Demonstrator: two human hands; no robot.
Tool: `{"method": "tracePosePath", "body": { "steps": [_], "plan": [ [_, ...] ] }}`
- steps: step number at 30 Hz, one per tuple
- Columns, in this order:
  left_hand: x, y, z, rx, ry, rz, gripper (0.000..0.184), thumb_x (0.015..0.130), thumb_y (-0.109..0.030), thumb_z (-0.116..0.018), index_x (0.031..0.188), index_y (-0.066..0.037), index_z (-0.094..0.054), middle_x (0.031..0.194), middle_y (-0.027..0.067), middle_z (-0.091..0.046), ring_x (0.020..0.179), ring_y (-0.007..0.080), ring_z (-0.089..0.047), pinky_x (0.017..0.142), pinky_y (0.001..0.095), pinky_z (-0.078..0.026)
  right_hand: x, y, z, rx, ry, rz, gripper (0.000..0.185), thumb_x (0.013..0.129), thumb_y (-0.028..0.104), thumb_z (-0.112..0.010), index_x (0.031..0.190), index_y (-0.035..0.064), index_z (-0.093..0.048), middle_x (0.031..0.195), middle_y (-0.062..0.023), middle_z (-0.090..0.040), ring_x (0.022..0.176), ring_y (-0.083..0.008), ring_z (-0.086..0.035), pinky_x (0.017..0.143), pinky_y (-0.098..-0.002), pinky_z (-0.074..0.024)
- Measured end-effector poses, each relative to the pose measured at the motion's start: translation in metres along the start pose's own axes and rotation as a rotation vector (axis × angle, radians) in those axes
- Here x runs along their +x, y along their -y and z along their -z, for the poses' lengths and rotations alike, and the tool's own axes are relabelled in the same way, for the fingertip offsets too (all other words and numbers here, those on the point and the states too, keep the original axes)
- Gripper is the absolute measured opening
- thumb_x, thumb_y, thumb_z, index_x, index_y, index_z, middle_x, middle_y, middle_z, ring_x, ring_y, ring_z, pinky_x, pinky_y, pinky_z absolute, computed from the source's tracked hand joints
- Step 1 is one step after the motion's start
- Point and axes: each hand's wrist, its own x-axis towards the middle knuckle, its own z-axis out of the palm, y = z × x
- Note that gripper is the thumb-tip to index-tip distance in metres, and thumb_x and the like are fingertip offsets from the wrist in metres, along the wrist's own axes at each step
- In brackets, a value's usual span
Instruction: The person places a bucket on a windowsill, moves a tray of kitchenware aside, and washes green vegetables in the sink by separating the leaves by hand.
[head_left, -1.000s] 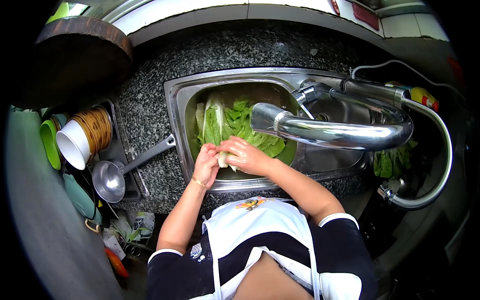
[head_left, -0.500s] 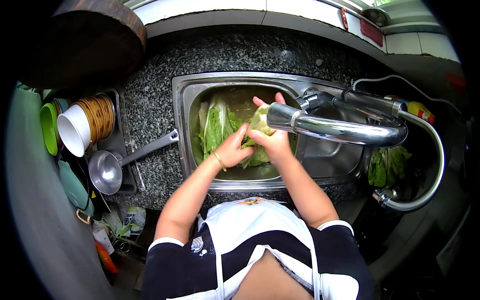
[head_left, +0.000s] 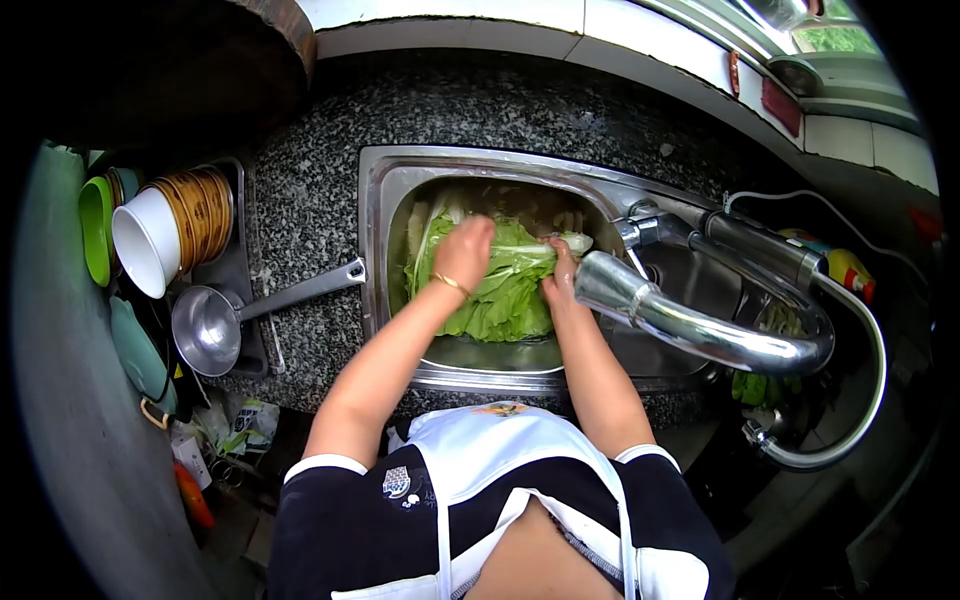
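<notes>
Green leafy vegetables (head_left: pixel 505 305) lie in the water of the left sink basin (head_left: pixel 470 355). With my right hand (head_left: pixel 564 275) I grip a leaf by its pale stem end, close to the faucet head (head_left: pixel 612 284). My left hand (head_left: pixel 465 253) is over the leaves, smeared by motion, and its fingers cannot be made out clearly. A gold bracelet is on the left wrist.
A metal ladle (head_left: pixel 208 330) rests left of the sink, near a white bowl (head_left: pixel 147 240) and brown stacked bowls (head_left: pixel 205 215). The curved faucet spans the right basin (head_left: pixel 680 320). A thick round wooden board (head_left: pixel 285 30) is at the upper left.
My right hand has shifted right and now holds a leaf's stem end. My left hand has moved up over the leaves, which are spread wider across the basin.
</notes>
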Motion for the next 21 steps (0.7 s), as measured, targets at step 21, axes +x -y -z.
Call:
{"method": "tracePosePath", "body": {
  "steps": [21],
  "plan": [
    [-0.026, 0.023, -0.04, 0.12, -0.01, 0.027, 0.013, 0.064, -0.007, -0.063, 0.076, -0.011, -0.059, 0.08, 0.0043, -0.054, 0.084, 0.0241, -0.051, 0.079, 0.0367, -0.036, 0.024, -0.022, 0.025, -0.034, 0.115, 0.199, 0.012, 0.074, 0.005, -0.06, 0.083, 0.0015, -0.054, 0.076, -0.0088, -0.059, 0.072, -0.0198, -0.058, 0.068, -0.0323, -0.0481]
  ]
}}
